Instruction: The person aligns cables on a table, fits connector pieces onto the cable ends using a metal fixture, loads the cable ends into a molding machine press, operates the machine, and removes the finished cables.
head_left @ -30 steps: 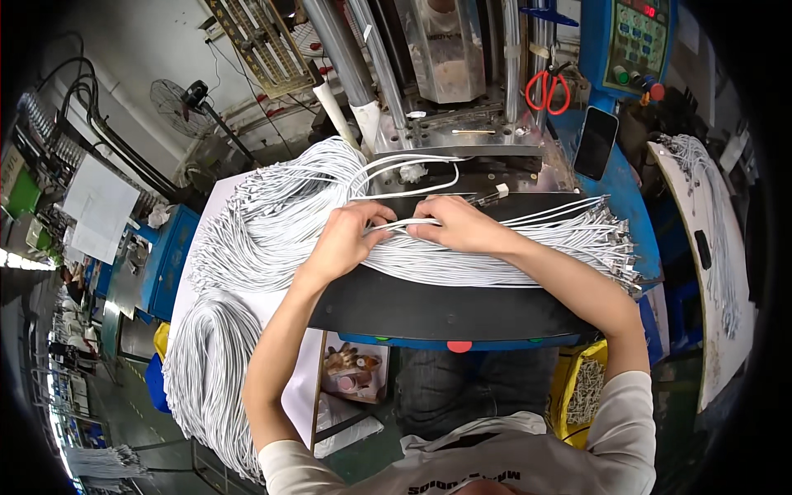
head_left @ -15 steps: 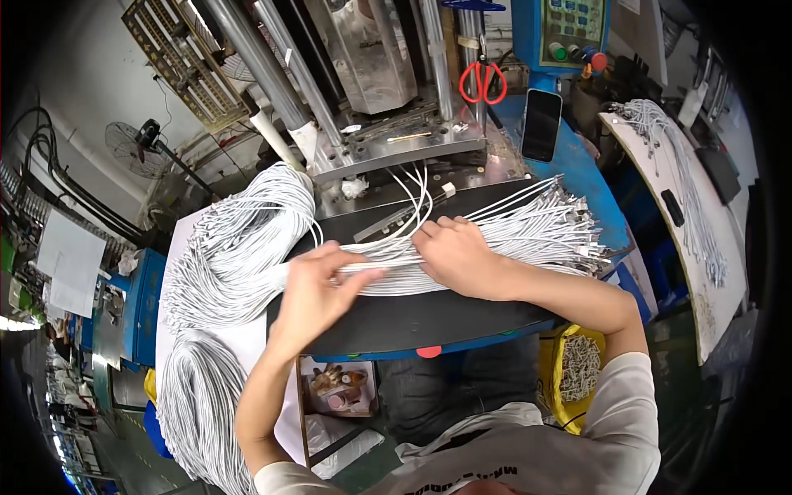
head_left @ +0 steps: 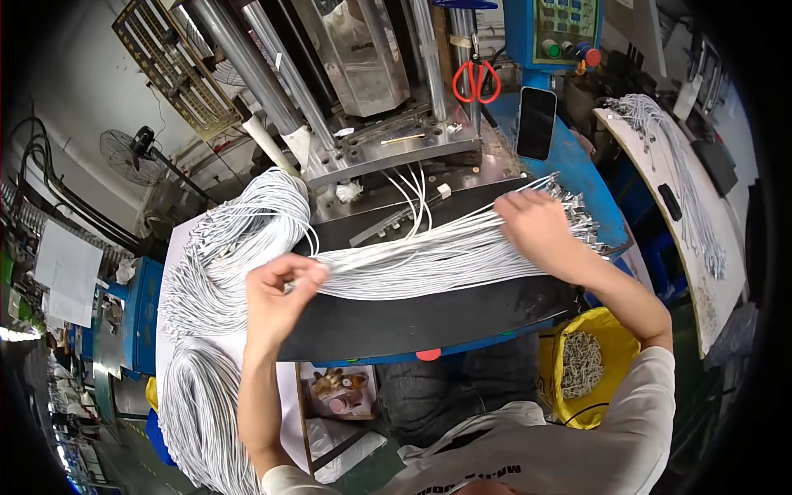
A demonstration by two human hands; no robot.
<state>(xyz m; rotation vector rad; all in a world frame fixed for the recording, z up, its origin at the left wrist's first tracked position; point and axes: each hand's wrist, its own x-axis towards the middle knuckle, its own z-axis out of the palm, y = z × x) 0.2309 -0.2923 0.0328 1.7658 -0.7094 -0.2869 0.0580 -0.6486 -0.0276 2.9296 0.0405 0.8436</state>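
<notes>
Moved wider apart — my left hand [head_left: 272, 299] and right hand [head_left: 542, 234], along the white cables [head_left: 445, 266].
Left pinches cables; right's grip I cannot tell. Cables lie across the black table [head_left: 412, 323] — straightening step, I judge; next needs steady left hold.

hands [head_left: 276, 299] now much farther apart along the white cables [head_left: 437, 266], right one nearer the metal ends [head_left: 584, 221]

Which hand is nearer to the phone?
Right. The right hand is below the phone in the picture; the left hand is farther off, toward the lower left.
</notes>
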